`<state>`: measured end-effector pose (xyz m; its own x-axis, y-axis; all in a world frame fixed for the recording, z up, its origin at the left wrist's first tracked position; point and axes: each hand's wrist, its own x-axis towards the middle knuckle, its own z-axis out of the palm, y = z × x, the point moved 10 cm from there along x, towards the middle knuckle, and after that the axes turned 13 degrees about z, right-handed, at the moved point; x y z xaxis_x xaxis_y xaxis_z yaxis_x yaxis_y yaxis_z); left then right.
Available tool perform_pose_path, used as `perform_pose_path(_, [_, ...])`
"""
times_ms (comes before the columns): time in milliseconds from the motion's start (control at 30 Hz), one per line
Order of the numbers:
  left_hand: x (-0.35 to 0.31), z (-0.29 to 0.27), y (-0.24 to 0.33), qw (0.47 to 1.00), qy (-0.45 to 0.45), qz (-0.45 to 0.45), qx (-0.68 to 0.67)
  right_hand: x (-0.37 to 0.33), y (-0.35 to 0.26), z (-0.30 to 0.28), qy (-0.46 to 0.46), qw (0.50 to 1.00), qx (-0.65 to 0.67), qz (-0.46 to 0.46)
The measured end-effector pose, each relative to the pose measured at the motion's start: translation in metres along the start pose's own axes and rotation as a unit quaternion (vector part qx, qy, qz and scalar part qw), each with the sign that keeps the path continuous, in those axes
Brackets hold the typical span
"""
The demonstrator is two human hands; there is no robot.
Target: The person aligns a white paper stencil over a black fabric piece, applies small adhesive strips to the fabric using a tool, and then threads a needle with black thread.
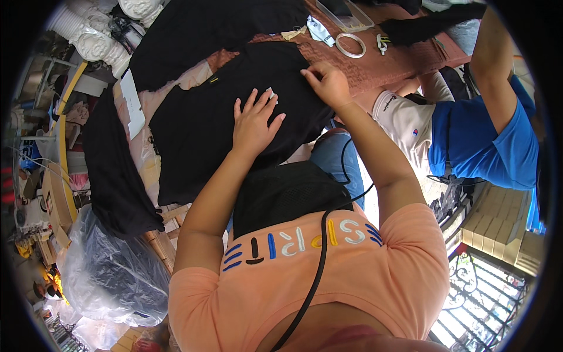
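A black garment (193, 138) is spread over the table in front of me, with a small yellow-marked label (213, 78) near its far left edge. My left hand (254, 122) lies flat on the cloth, fingers apart. A small white tag (273, 95) shows beside its fingertips, partly covered by them. At the right side of the same garment is my right hand (330, 85), its fingers curled in and closed. Whatever is between those fingers, if anything, is too small to make out.
A brown-red cloth (404, 61) covers the table's far right, holding a tape roll (350, 45) and a clear plastic box (346, 14). More black fabric (193, 29) lies beyond, and a white card (132, 104) at left. Someone in a blue shirt (481, 135) sits close on my right.
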<state>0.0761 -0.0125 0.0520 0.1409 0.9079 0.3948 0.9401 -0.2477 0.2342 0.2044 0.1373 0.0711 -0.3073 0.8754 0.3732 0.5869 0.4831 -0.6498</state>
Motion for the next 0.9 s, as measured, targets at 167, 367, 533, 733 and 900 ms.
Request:
perform_pose_path(167, [0.001,-0.001,0.002,1.0,-0.003,-0.002,-0.003,0.041,0.041,-0.045,0.138,0.985,-0.104,-0.006])
perform_pose_path(367, [-0.001,-0.003,-0.001,1.0,-0.005,-0.014,-0.003,0.104,0.123,-0.036,-0.057,0.964,-0.155,0.208])
perform_pose_path(533, [0.003,-0.002,0.002,1.0,-0.01,-0.017,-0.01,0.134,0.149,-0.012,-0.209,0.945,-0.177,0.179])
perform_pose_path(733, [0.0,-0.004,0.0,1.0,-0.004,-0.022,-0.008,0.137,0.147,0.005,-0.3,0.92,-0.143,0.206])
perform_pose_path(900, [0.004,-0.004,0.002,1.0,-0.003,-0.02,-0.015,0.135,0.151,0.004,-0.313,0.929,-0.116,0.162])
